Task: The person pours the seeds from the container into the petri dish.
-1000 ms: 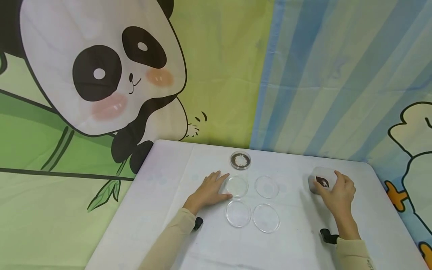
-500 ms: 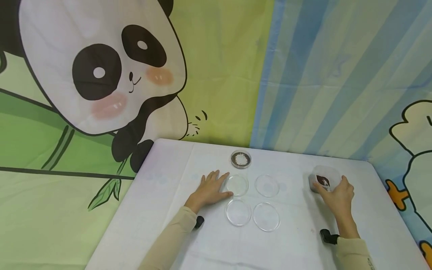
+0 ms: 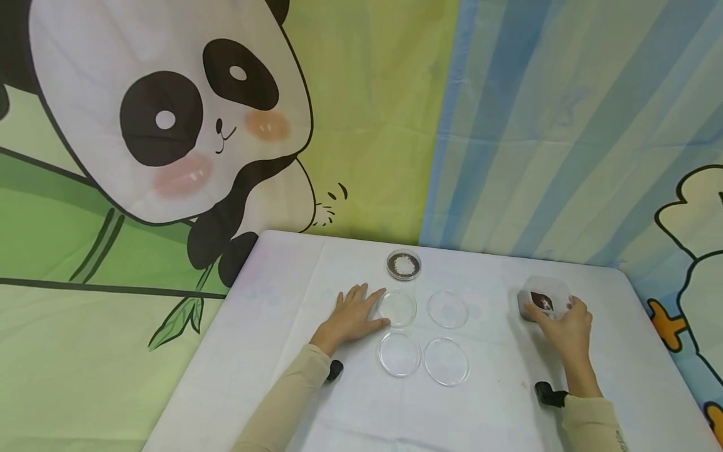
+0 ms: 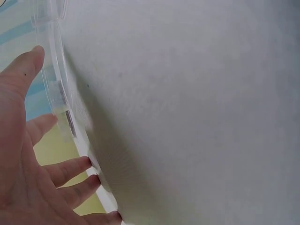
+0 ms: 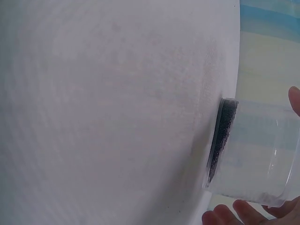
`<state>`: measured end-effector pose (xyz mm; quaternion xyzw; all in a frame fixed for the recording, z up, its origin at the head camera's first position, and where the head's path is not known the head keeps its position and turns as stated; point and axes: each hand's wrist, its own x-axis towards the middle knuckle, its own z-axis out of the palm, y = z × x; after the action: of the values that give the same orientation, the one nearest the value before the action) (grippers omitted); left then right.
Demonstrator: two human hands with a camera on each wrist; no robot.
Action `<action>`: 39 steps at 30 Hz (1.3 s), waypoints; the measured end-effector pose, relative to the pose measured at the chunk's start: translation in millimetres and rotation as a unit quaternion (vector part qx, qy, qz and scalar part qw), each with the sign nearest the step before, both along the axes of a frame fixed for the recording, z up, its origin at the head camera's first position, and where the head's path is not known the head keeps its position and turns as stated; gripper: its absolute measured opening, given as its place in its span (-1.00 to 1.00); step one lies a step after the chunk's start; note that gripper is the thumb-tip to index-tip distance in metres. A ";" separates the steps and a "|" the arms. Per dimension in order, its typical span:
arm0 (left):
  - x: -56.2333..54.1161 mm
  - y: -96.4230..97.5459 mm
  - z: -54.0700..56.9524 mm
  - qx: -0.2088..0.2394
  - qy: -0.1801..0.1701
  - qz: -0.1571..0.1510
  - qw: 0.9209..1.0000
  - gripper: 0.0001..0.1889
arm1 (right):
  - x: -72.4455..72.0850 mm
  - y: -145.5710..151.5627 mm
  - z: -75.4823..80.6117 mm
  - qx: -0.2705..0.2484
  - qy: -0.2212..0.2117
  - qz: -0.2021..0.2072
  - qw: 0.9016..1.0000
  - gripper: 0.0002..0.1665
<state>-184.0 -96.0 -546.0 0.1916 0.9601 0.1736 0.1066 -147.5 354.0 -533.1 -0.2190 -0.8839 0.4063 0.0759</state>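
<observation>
While the right fingers (image 3: 580, 310) grip a clear plastic tub (image 5: 258, 154), probably light, slippery and best held by its walls, the left fingers (image 3: 374, 298) lie spread, empty, beside a clear round dish (image 3: 398, 308).

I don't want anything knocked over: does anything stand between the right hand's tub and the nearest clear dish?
Nothing visible does: only white tabletop separates the tub in the right hand from that dish.

Between hands: bare tabletop (image 3: 494, 339), passable, narrowed by the black device (image 3: 550, 395) at the right wrist.
Left hand (image 3: 351, 316), inner side: four clear dishes (image 3: 446, 362) obstruct, one at its fingertips.
Left hand, outer side: passable.
Ahead of left hand: filled dish (image 3: 403, 265) obstructs.
Ahead of right hand (image 3: 567, 328): gripped tub (image 3: 542, 290), then curtain (image 3: 565, 157).
</observation>
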 end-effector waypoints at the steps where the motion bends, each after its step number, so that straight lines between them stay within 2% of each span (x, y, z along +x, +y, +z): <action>1: -0.1 0.1 0.1 -0.001 0.001 -0.001 1.000 -0.17 | 0.5 -0.3 0.5 -0.006 0.002 0.000 1.000 0.36; 11: 0.7 1.3 2.1 -0.007 -0.006 0.011 1.000 -0.19 | -0.2 -8.0 1.4 -0.047 0.033 0.018 0.998 0.35; 16: 1.4 2.0 4.0 -0.010 -0.013 0.016 1.000 -0.19 | -2.3 -18.1 2.7 -0.061 0.055 0.043 0.996 0.34; 22: 1.8 1.5 5.6 -0.009 -0.018 0.016 1.000 -0.20 | -7.0 -33.9 5.7 -0.076 0.091 0.115 0.986 0.30; 27: 1.1 1.3 3.1 -0.013 -0.020 0.015 1.000 -0.20 | -11.1 -47.7 8.6 -0.076 0.095 0.174 0.977 0.31; 32: 1.2 1.2 1.8 -0.012 -0.022 0.015 1.000 -0.20 | -15.2 -61.5 9.5 -0.043 0.100 0.222 0.969 0.30; 39: 0.8 0.3 2.6 -0.007 -0.024 0.018 1.000 -0.20 | -20.8 -80.5 10.5 0.007 0.126 0.278 0.952 0.24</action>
<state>-183.2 -95.7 -543.4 0.1688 0.9618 0.1733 0.1279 -168.3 273.5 -522.6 0.0887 -0.8957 0.4297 0.0719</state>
